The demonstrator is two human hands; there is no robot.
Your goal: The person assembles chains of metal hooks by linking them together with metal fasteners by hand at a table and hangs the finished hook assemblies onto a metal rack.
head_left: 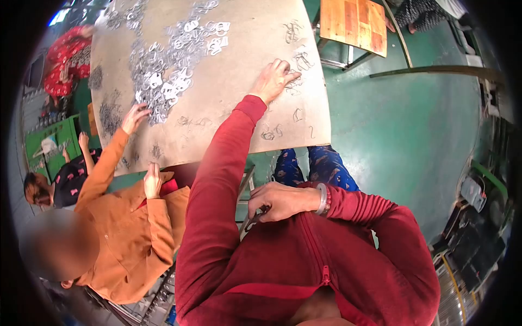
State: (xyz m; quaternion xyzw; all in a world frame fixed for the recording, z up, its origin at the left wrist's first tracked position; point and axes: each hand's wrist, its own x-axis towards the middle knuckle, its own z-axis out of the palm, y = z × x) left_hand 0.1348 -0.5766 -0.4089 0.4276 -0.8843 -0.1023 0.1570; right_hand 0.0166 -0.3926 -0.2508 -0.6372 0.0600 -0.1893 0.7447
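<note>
My left hand [273,81] reaches over the table [239,32], its fingers apart and partly bent, fingertips at a small cluster of thin bent wire pieces [294,86]. More wire pieces [303,61] lie just beyond it, and others [271,132] nearer the table's front edge. At my waist, my right hand [280,201], with a silver bangle at the wrist, is closed around a grey metal piece [249,221]. Its kind is mostly hidden by the fingers. Left of my left hand spreads a large heap of flat silver metal parts [157,81].
Beside me on the left, a co-worker in an orange jacket [128,239] has one hand [135,117] at the heap. Further people sit along the table's left side. A wooden stool [352,24] stands to the right of the table, near a long bar [429,70].
</note>
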